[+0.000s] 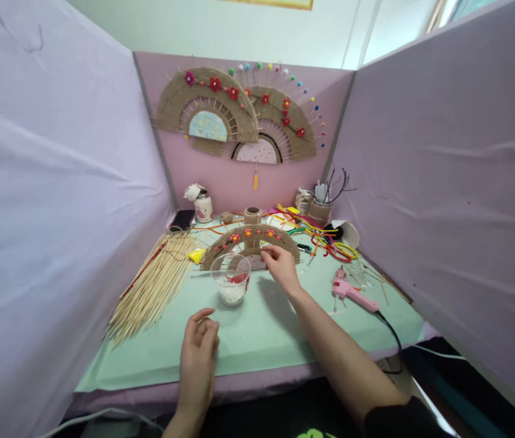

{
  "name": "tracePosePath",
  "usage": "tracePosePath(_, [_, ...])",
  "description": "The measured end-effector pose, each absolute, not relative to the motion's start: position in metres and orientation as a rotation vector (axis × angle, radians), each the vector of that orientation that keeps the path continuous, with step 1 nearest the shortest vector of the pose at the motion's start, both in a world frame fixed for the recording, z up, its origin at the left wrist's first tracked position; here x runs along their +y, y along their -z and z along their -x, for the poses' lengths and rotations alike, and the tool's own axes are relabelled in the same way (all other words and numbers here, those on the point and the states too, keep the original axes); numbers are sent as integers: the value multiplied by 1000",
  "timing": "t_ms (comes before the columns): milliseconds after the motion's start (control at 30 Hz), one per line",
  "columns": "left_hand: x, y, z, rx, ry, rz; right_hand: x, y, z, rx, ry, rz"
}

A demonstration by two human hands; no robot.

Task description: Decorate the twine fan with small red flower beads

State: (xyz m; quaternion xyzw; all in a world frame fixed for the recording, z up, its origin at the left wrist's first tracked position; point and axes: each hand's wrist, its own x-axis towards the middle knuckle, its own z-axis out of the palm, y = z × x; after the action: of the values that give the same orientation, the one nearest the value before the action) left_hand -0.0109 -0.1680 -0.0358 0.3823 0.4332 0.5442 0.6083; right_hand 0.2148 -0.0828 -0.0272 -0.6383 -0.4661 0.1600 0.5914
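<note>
My left hand (199, 353) hovers over the front of the table, its fingers loosely curled and apart, with nothing in them. In front of the small twine-wrapped fan (279, 235), my right hand (281, 267) has its fingertips pinched together near the fan's lower middle. Whatever they hold, if anything, is too small to tell. Red and orange flowers with yellow centres (248, 233) run along the fan's arched band. A clear plastic cup (231, 286) with white bits and some red pieces stands between my hands, covering part of the fan.
Thin wooden sticks (154, 292) lie in a bundle at left. On the right are a pink glue gun (352, 293) with a black cord and coloured pipe cleaners (330, 243). A twine roll (252, 215) and jar (203, 207) stand behind. Two larger fans (207, 91) hang on the back panel.
</note>
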Motion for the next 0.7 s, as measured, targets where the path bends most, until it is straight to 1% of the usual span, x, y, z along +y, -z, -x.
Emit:
tracePosePath(100, [-160,34,18,1168,-1505,-1195,-78,25,-206,-1071,-258,1554])
tracePosePath(267, [-128,30,5,1306,-1432,-1528,-63,21,-193,-1092,-113,1682])
tracePosePath(400, [-107,28,-12,1169,-1418,-1436,-55,20,-191,-1109,-38,1775])
tracePosePath(567, [-96,37,-18,986,-1491,-1200,-49,21,-192,-1121,11,1848])
tracePosePath(633, [-92,43,-18,1013,-1469,-1255,-47,23,-191,-1128,15,1866])
tracePosePath(700, [-87,48,-19,1153,-1382,-1464,-45,25,-190,-1134,17,1881])
